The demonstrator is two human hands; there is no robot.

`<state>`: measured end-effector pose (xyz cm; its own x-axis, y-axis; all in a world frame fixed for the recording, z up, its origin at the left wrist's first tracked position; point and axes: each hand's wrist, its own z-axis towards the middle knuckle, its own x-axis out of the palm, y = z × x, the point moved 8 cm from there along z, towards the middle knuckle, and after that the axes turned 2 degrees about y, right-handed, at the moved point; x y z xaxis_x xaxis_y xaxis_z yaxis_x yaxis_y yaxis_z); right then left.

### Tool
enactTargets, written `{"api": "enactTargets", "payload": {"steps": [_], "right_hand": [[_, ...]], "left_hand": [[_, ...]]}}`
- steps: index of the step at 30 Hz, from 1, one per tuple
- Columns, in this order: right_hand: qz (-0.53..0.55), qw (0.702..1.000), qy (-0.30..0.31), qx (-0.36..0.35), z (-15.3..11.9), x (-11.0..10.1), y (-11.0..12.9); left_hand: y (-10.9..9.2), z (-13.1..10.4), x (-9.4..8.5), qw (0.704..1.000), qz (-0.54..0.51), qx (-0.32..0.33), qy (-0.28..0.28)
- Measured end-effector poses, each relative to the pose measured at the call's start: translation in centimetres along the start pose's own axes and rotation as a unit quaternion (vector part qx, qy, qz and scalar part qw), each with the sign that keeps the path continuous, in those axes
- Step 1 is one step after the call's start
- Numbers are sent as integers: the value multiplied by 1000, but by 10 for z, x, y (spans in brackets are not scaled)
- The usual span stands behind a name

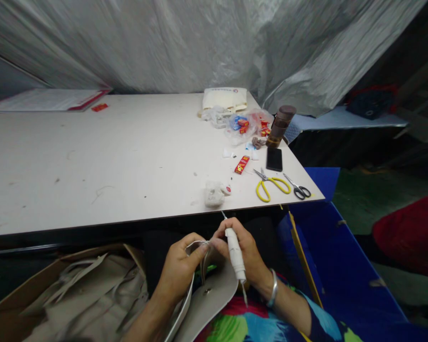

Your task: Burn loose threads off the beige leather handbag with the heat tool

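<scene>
My left hand [183, 261] pinches the edge of a light grey bag piece [216, 297] that looks like leather and has a metal snap on its flap. The piece rests on my lap in front of the table edge. My right hand [248, 254] is closed around an awl [236, 254], whose handle is wrapped in white. One thin metal end points up toward the table and the other points down. The fingertips of both hands meet at the edge of the piece; what lies exactly between them is too small to make out.
On the table [110, 156] lie yellow-handled scissors [267, 185], small black scissors [298, 187], a phone [274, 159], a bottle [281, 126] and a crumpled white lump [214, 194]. A carton of similar grey pieces [92, 289] stands at left, a blue bin [338, 266] at right.
</scene>
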<state>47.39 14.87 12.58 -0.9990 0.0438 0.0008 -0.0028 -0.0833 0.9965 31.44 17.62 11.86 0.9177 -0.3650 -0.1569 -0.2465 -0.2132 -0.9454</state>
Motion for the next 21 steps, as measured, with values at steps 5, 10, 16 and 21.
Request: {"api": "enactTargets", "payload": {"steps": [5, 10, 16, 21], "right_hand": [[0, 998, -52, -18, 14, -27, -14], [-105, 983, -128, -78, 42, -51, -12], [-142, 974, -153, -83, 64, -57, -22], [-194, 958, -151, -151, 66, -53, -17]], "left_hand": [[4, 10, -12, 998, -33, -9, -54], [17, 21, -8, 993, -92, -51, -55], [22, 26, 5, 994, -81, -68, -30], [26, 33, -2, 998, -14, -45, -52]]}}
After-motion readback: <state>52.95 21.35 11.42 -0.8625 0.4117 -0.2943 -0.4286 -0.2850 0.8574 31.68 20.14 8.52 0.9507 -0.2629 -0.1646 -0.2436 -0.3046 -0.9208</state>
